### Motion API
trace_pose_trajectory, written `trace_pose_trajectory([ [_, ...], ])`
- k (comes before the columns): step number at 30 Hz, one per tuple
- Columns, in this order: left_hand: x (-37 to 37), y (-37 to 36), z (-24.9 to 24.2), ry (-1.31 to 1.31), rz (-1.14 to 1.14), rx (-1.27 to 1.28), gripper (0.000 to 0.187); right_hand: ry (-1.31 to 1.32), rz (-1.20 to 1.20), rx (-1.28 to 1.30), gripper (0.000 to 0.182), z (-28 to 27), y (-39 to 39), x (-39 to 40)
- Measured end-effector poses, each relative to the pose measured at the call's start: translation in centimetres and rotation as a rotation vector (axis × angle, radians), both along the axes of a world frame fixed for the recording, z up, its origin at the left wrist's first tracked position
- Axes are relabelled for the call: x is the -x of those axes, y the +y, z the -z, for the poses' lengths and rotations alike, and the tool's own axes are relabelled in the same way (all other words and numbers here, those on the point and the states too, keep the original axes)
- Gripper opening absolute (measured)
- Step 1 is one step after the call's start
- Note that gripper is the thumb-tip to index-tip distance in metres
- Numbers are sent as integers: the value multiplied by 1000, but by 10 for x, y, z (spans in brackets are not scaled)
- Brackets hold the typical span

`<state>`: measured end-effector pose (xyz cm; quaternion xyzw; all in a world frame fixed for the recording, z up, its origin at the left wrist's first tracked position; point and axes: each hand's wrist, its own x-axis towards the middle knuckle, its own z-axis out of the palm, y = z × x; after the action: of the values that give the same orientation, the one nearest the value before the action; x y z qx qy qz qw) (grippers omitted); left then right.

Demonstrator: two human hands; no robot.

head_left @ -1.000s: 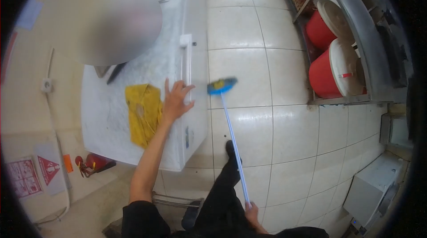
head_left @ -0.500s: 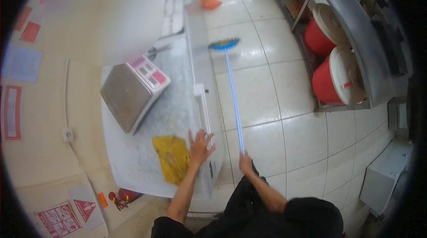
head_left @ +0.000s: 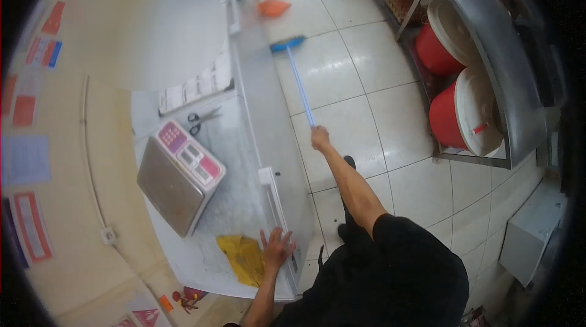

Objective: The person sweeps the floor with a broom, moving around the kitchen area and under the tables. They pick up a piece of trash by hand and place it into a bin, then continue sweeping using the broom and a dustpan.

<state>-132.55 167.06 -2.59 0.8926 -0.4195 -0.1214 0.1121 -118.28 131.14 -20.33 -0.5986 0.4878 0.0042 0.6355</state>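
Observation:
My right hand (head_left: 320,138) is wrapped round the light-blue handle of a broom (head_left: 299,79). Its blue head (head_left: 287,43) rests on the tiled floor, close to the side of the white counter. Fingers spread, my left hand (head_left: 278,247) lies on the counter's front edge beside a white handle strip (head_left: 273,196). Just left of that hand is a crumpled yellow cloth (head_left: 243,258), partly behind my wrist.
On the counter (head_left: 235,144) stand a weighing scale (head_left: 180,174) and black scissors (head_left: 201,120). Beyond the broom is an orange dustpan (head_left: 274,7). At right, a metal shelf (head_left: 519,83) holds red buckets (head_left: 448,116) with pale lids.
My right hand has reached farther forward with the broom, and its head has shifted forward and left along the counter. My left hand stays at the counter edge. The view has shifted.

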Motion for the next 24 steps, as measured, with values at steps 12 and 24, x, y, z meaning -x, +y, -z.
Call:
trace_pose_trajectory([
  [12, -57, -55, -46, 634, -173, -337, 32, 141, -117, 137, 37, -22, -24, 28],
  [24, -565, -464, -31, 444, -430, 525, 30, 286, -272, -120, 32, -222, -280, -106],
])
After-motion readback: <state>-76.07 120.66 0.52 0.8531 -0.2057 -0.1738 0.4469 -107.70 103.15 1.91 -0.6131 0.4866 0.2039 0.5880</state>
